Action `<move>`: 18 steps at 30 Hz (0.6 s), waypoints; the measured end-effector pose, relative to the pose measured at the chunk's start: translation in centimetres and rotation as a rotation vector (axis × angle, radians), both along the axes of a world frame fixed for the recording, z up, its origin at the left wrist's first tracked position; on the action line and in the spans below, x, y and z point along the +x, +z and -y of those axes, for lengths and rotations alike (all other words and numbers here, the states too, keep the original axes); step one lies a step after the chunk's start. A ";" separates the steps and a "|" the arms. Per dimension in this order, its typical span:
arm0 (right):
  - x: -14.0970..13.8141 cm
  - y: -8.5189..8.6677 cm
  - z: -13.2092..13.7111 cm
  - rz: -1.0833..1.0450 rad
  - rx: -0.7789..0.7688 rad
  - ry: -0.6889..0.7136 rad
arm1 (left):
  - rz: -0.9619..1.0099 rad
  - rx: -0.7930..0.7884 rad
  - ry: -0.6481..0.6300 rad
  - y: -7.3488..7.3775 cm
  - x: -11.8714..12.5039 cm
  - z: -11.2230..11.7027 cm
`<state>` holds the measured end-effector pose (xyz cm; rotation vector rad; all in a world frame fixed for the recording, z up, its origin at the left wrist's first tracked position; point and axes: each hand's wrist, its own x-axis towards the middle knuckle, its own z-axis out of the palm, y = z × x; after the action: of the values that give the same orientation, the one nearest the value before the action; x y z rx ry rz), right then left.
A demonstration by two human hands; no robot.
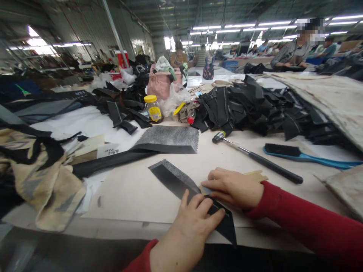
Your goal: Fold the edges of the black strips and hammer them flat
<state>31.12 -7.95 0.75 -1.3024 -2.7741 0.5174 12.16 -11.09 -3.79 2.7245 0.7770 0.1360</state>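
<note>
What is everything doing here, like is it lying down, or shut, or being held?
Left hand: flat, pressing down on the strip.
Right hand: flat, fingers at the strip's edge.
Black strip with grey backing: lying flat under the left hand.
Hammer: lying on the table.
Blue-handled brush: lying, bristles up.
Jar: yellow lid on.

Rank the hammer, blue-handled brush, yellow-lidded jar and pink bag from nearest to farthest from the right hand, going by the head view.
From the right hand:
1. Hammer: on the table, just beyond and right of the hand.
2. Blue-handled brush: farther right, past the hammer.
3. Yellow-lidded jar: far side of the table, left of the hand.
4. Pink bag: behind the jar.
</note>
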 end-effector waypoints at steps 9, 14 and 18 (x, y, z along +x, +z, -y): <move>-0.5 0.0 -0.4 0.018 0.021 0.015 | 0.128 0.004 0.009 2.1 -3.2 -2.7; -0.7 0.0 -0.3 0.020 0.004 0.001 | 0.045 0.081 0.052 2.2 -5.1 -4.7; -1.1 0.0 -0.3 0.015 0.006 -0.042 | 0.044 0.102 0.038 2.1 -5.0 -4.7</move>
<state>30.01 -7.67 0.75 -1.3656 -2.7511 0.4994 7.14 -6.40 -1.67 2.7930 0.8310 0.2491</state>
